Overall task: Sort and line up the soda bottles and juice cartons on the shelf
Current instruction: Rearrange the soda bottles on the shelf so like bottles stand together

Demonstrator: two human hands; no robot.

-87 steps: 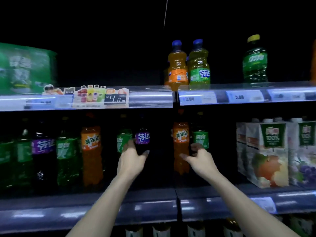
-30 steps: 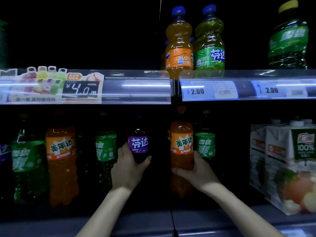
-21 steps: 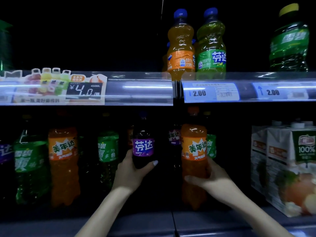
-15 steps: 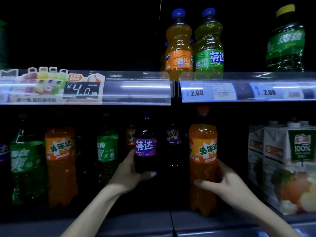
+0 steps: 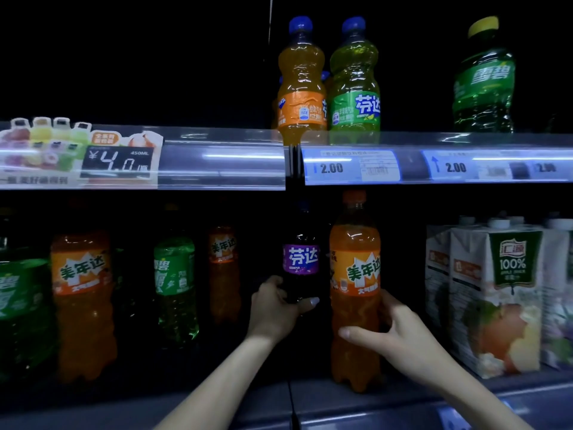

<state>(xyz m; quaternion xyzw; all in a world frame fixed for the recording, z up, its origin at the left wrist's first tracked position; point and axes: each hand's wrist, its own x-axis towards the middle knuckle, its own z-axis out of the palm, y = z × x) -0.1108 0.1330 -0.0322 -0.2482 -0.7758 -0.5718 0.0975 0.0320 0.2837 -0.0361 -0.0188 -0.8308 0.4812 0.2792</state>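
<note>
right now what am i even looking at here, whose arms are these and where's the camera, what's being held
The camera is worn on a person's head and looks forward and down, so the two bare arms reaching in from the bottom are that person's own. There is no machine here. They face a dim shop shelf of drinks. The left hand grips a dark bottle with a purple label. The right hand wraps around a tall orange soda bottle just beside it, standing at the shelf's front edge. To the right stand juice cartons; to the left, more green and orange bottles. An upper shelf carries smaller bottles above price tags reading 2.00.
</note>
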